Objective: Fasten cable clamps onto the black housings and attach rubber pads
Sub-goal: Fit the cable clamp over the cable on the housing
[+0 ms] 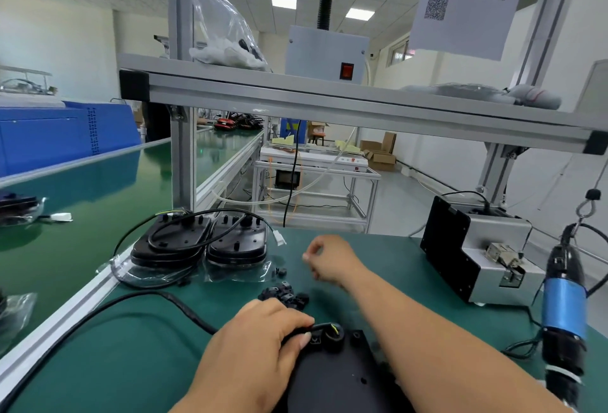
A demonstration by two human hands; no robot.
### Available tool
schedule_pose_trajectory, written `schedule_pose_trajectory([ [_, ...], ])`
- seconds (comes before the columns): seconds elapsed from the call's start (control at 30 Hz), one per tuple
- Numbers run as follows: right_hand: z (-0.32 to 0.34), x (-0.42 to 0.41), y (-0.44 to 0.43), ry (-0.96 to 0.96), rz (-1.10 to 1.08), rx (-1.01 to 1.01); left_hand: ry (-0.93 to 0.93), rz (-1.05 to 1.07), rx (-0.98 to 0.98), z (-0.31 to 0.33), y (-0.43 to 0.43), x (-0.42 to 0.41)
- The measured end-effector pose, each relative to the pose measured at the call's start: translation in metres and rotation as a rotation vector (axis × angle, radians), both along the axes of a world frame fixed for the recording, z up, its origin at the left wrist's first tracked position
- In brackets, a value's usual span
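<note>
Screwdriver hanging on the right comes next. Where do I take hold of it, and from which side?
Take the screwdriver by its blue band, a plain straight stretch of the barrel. Bring the right hand in from the screwdriver's left, the bench side: it hangs nearly upright from a hook, tip down, so a side-on grip round the barrel probably suits best.

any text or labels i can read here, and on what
None is readable.
White hanging paper sheet: QR code, photo and a heading line, too blurred to read.
Blue plastic crate: column of black marks, too small to read.
</note>
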State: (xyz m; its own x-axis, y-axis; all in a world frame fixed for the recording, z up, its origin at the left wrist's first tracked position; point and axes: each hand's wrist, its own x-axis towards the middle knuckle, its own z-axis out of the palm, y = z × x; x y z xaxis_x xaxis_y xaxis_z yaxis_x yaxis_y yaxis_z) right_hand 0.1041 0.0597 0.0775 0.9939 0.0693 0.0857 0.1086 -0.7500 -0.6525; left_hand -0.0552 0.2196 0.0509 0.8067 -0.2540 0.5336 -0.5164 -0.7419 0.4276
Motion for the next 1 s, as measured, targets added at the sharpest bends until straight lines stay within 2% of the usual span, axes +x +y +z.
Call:
schedule_pose_trajectory([
  [0.07, 0.019, -0.019, -0.007, -0.016, 0.029, 0.287, -0.046, 0.026, 0.031, 0.005, -0.001, -0.001],
  [0.2, 0.042, -0.072, -0.026, 0.003, 0.216, 0.493, -0.141, 0.046, 0.155, 0.020, -0.006, -0.003],
  [0.3, 0.032, -0.107, -0.031, 0.067, 0.199, 0.606, -0.226, 0.080, 0.233, 0.023, -0.010, -0.003],
  [0.47, 0.010, -0.129, -0.038, 0.028, 0.177, 0.504, -0.261, 0.175, 0.346, 0.026, -0.014, -0.004],
  [0.63, 0.013, -0.133, -0.049, 0.121, 0.332, 0.407, -0.238, 0.195, 0.393, 0.031, -0.017, -0.003],
  [0.87, 0.013, -0.126, -0.049, 0.165, 0.345, 0.332, -0.218, 0.147, 0.541, 0.037, -0.016, 0.002],
  [1.0, 0.017, -0.122, -0.048, 0.184, 0.373, 0.274, -0.235, 0.078, 0.557, 0.038, -0.014, 0.006],
])
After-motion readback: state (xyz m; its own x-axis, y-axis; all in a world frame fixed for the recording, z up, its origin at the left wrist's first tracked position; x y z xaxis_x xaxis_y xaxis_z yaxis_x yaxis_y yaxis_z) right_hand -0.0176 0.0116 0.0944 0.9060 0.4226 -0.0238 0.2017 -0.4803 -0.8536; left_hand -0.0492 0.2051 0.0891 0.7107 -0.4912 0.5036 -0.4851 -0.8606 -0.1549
